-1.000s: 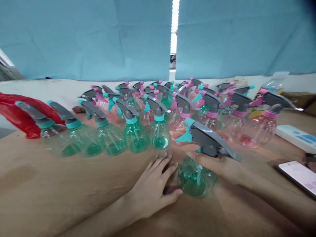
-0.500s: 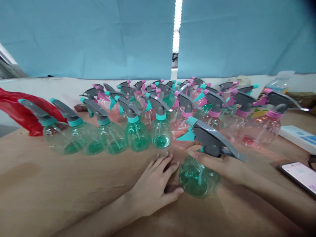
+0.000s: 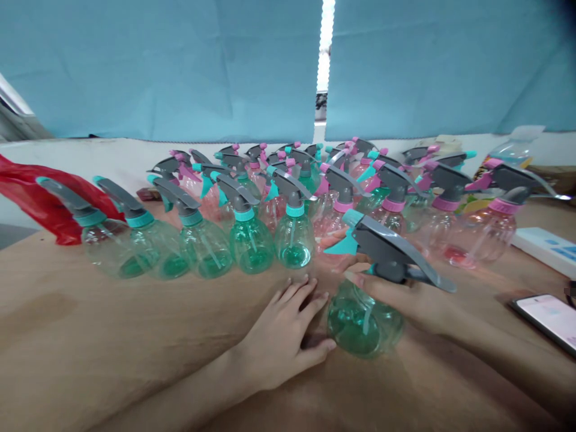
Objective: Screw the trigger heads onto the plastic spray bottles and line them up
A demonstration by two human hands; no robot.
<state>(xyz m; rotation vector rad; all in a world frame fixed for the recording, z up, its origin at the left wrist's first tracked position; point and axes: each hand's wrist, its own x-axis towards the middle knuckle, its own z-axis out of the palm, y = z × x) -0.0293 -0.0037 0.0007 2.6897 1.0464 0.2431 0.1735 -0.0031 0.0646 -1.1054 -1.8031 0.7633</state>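
Spray bottles (image 3: 294, 240) crowd beyond my grip, a phone (image 3: 551, 318) right of it.
My right hand (image 3: 407, 299) is wrapped round the green bottle (image 3: 355, 329) near its neck, belly below; my left hand (image 3: 281, 339) lies spread just left.

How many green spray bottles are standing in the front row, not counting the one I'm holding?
5, running from left to centre: far-left bottle, second bottle, third bottle, fourth bottle, and fifth bottle just beyond your left hand. Some green ones behind may be hidden.

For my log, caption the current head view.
Right hand gripping a green trigger spray bottle, left hand resting on the tabletop near more spray bottles.
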